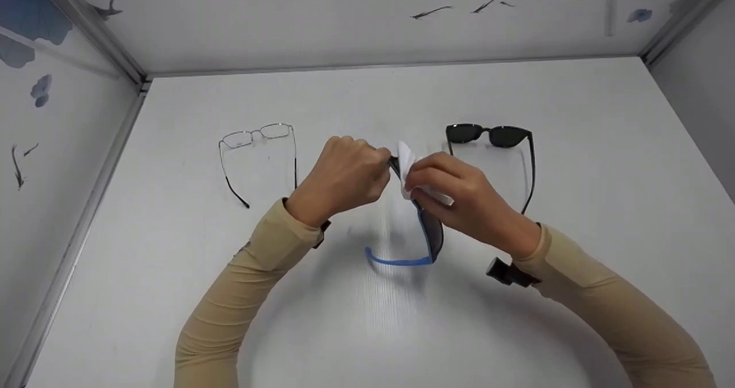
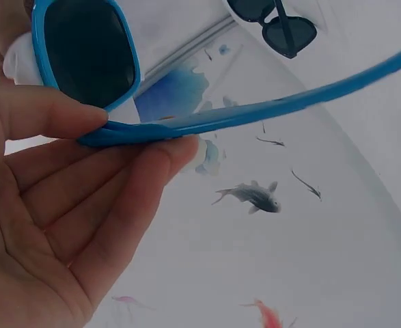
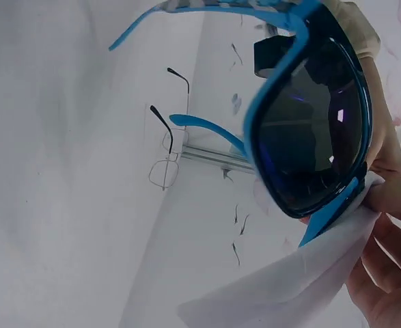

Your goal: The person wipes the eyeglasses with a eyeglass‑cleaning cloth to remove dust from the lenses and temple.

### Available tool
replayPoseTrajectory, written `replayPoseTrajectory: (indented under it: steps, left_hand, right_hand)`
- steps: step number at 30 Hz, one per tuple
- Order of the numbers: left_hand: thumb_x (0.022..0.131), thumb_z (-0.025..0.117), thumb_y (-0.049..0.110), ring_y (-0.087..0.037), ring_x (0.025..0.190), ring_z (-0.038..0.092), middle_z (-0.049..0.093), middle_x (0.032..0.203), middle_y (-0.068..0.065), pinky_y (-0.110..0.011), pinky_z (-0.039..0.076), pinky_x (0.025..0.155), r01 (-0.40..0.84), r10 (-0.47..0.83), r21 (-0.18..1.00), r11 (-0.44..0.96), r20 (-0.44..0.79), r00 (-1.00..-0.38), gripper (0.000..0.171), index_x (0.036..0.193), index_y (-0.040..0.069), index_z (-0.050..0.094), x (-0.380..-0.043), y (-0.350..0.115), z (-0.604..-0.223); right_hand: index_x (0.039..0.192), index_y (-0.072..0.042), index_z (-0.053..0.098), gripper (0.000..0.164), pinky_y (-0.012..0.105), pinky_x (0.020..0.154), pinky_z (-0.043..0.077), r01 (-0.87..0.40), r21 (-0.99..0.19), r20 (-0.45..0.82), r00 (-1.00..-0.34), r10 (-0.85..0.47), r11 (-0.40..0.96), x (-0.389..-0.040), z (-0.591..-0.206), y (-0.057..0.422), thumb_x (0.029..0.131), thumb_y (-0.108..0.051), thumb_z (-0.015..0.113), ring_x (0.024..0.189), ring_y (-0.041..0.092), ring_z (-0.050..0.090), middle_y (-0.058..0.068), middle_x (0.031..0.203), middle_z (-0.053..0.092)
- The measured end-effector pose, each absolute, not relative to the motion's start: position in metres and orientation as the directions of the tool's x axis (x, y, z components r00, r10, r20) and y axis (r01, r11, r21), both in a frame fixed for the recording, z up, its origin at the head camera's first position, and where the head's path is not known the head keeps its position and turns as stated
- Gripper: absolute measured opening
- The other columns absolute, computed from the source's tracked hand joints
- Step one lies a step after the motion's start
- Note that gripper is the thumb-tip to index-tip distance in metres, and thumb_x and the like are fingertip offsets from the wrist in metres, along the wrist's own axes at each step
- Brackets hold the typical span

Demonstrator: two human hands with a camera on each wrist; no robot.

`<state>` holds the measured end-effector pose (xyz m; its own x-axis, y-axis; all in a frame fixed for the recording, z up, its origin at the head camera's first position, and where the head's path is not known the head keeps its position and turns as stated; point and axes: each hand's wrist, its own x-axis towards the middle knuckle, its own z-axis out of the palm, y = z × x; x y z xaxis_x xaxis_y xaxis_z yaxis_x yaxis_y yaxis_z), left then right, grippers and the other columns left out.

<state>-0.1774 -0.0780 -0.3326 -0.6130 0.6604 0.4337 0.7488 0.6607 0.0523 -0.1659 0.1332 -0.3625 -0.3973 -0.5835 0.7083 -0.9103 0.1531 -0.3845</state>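
Note:
Blue-framed sunglasses (image 1: 434,236) with dark lenses are held up above the table, one temple pointing left in the head view. My left hand (image 1: 350,173) pinches the frame between thumb and fingers where a temple (image 2: 255,113) meets the front, as the left wrist view shows. My right hand (image 1: 465,190) grips a white cloth (image 1: 405,161), folded over part of the frame beside one lens. In the right wrist view that lens (image 3: 316,130) is uncovered, and the cloth (image 3: 282,287) hangs below it. The other lens is largely hidden there by cloth and fingers.
Thin metal-framed eyeglasses (image 1: 252,138) lie on the white table (image 1: 143,296) at the left, temples unfolded. Black sunglasses (image 1: 508,137) lie at the right, partly behind my right hand. Panels with painted fish (image 1: 344,20) enclose the back and sides.

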Motion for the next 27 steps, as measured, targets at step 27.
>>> replayPoseTrajectory:
  steps: [27]
  left_hand:
    - [0.082, 0.053, -0.003, -0.010, 0.050, 0.016, 0.020, 0.052, 0.005, -0.026, 0.014, 0.045, 0.760, 0.650, 0.030, 0.649, 0.497, -0.575, 0.030, 0.057, 0.009, 0.042, -0.180, -0.083, -0.334]
  right_hand:
    - [0.096, -0.002, 0.062, 0.025, 0.020, 0.075, 0.047, -0.859, -0.471, 0.654, -0.494, -0.573, 0.202, -0.151, -0.387, 0.151, 0.079, 0.016, 0.068, 0.084, 0.018, 0.059, 0.010, 0.096, 0.059]
